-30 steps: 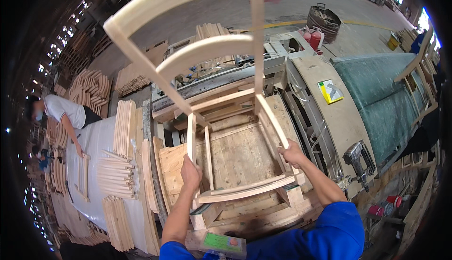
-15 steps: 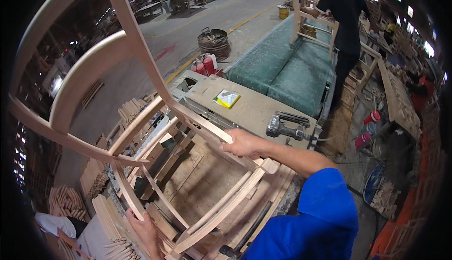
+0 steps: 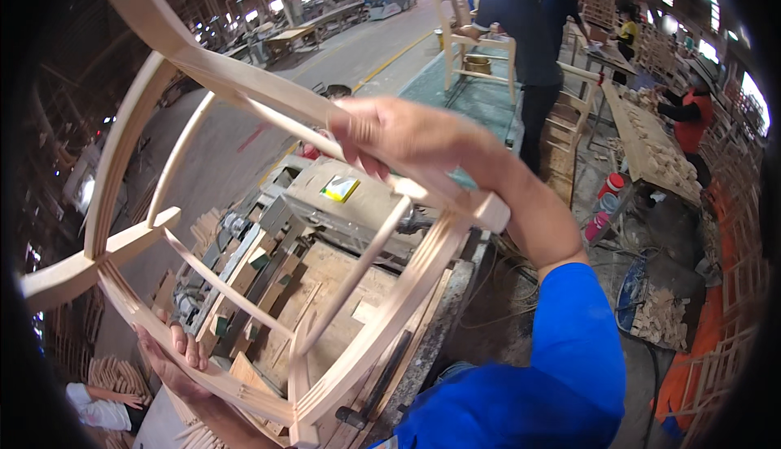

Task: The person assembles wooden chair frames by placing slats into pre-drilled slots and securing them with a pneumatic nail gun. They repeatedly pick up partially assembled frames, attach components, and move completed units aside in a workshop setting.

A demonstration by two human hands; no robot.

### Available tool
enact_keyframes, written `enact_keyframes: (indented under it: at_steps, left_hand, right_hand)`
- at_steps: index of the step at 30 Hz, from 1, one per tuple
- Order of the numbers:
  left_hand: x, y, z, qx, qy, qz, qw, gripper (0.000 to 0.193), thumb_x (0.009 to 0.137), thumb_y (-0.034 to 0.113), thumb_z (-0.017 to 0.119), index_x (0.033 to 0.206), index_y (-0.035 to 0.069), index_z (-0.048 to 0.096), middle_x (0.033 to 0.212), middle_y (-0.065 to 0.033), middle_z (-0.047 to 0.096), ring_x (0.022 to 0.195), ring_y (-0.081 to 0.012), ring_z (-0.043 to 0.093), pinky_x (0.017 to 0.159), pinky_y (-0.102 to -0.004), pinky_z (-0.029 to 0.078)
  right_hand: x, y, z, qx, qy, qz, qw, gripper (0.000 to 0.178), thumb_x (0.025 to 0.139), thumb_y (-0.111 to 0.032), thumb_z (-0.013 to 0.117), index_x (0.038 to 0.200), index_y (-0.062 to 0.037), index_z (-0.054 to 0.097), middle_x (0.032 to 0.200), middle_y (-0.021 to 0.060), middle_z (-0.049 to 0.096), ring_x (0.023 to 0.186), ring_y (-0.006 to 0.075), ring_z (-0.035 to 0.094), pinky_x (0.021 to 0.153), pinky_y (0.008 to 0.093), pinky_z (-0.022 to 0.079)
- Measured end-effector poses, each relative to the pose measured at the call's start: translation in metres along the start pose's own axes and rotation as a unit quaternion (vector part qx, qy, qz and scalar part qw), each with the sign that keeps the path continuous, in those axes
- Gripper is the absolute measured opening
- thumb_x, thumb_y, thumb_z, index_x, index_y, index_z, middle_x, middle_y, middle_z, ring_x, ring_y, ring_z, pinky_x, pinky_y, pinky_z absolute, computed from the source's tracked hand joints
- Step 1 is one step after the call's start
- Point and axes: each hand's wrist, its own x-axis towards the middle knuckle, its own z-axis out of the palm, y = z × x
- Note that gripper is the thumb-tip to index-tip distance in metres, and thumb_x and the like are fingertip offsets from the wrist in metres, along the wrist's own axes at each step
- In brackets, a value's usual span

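A bare wooden chair frame (image 3: 382, 315), with curved rails and thin stretchers, hangs tilted over the workbench between my hands. My right hand (image 3: 415, 140), blurred by motion, wraps over the upper rail close to its right end. Lower left, my left hand (image 3: 175, 359) grips the lower curved rail, its fingers curled over the edge. Part of the frame's back runs out of view at the upper left. Beneath the frame lies a hammer (image 3: 352, 417) on the bench (image 3: 325, 298).
A yellow-and-white packet (image 3: 339, 189) lies on the machine top beyond the frame. A co-worker (image 3: 521, 42) leans over another chair (image 3: 446, 38) at a green table. Another person in a red vest (image 3: 698, 119) stands far right. Wood scraps (image 3: 663, 319) fill a container at right.
The chair frame has been lifted and turned, its back swinging toward the upper left. My right hand has risen with it; my left hand has moved up and left. The view has tilted upward.
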Motion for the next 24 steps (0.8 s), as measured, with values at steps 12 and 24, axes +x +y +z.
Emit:
enact_keyframes:
  at_steps: [12,24]
  left_hand:
    - [0.038,-0.138,0.241,-0.067,-0.048,0.129,0.988,0.047,0.11,0.053,0.046,0.111,0.006,0.052,0.07,-0.0008,0.045,0.047,-0.0088,0.042,0.04,-0.0245,0.039]
    - [0.163,-0.428,0.387,-0.221,-0.158,-0.114,0.956,0.038,0.099,0.054,0.065,0.116,0.02,0.058,0.079,-0.0006,0.062,0.059,-0.0119,0.06,0.042,-0.0256,0.051]
  right_hand:
    - [-0.136,0.154,-0.004,0.291,0.329,-0.225,0.87,0.085,0.102,-0.054,0.058,0.163,-0.0082,0.02,0.125,0.0111,0.058,0.115,0.02,0.061,0.098,0.0413,0.05]
    - [-0.137,0.287,-0.2,0.426,0.536,-0.068,0.726,0.015,0.095,-0.004,0.062,0.102,-0.0093,0.05,0.07,0.001,0.05,0.054,0.0103,0.048,0.05,0.0297,0.044]
